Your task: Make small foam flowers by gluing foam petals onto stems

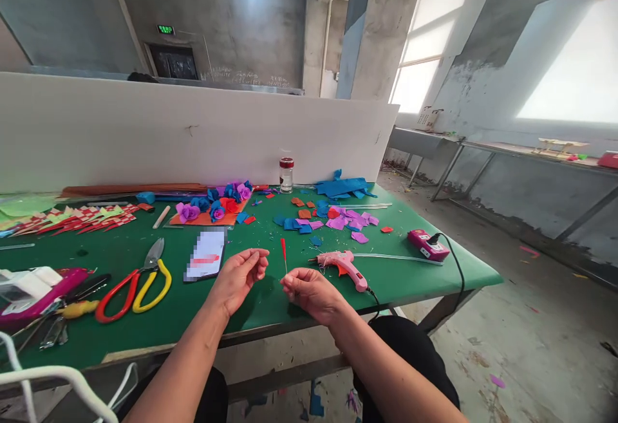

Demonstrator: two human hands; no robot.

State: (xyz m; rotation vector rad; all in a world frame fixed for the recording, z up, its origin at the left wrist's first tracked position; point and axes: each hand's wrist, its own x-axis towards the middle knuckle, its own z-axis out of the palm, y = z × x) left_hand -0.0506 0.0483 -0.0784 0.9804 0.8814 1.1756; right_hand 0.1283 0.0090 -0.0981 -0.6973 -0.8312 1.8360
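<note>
A thin wire with a red paper tip (284, 250) stands nearly upright over the table's front edge. Thumb and fingers of my right hand (311, 291) pinch its lower end. To the left of it, my left hand (241, 275) is raised with its fingers curled together, apart from the wire. Whether anything small is between those fingers cannot be seen. Just right of my right hand lies a pink glue gun (342, 264) with a clear glue stick (393, 257) in its back. Left of my left hand lies a phone (206, 254).
Scissors with red and yellow handles (153, 275) lie on the green table (270, 320). Paper flowers (217, 204), purple petals (355, 219), a red-lidded jar (286, 175) and a magenta power block (428, 244) are farther back. A white panel (232, 133) closes off the rear.
</note>
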